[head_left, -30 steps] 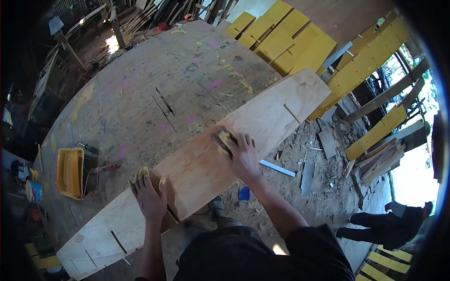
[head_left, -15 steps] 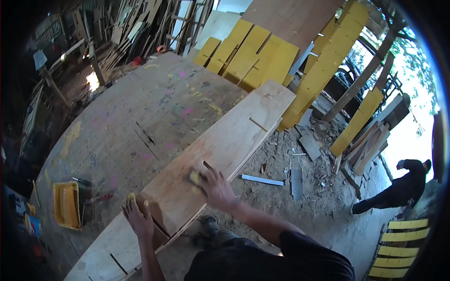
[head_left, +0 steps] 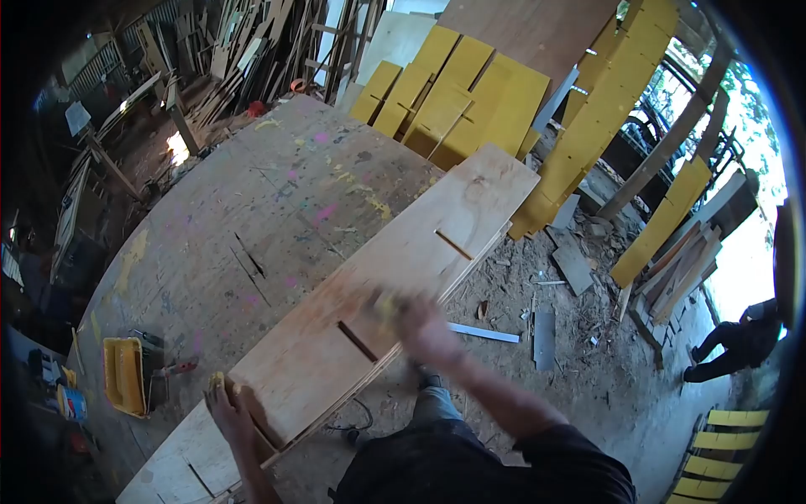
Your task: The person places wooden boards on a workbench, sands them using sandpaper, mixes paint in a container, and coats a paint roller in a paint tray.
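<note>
A long pale plywood board [head_left: 395, 244] with narrow slots lies diagonally across the table, seemingly on top of another board. My right hand [head_left: 426, 332], smeared by motion, is closed on a small yellowish pad [head_left: 388, 309] against the board's top, just above a slot. The pad's exact kind is blurred. My left hand [head_left: 232, 413] rests at the board's lower part with its fingers stretched out, holding nothing; the fingertips look yellow-stained. Reddish-brown patches mark the wood around both hands.
The paint-spotted table [head_left: 277, 193] carries a yellow-lined paint tray [head_left: 126, 378] and a brush [head_left: 176, 368] at left. Yellow slotted boards [head_left: 504, 101] lean beyond the far end. Scraps litter the ground at right, where a person [head_left: 739, 340] walks.
My right hand has moved to the right and slightly up along the board with the pad, uncovering a slot. My left hand has shifted slightly left and down. The person at right has moved.
</note>
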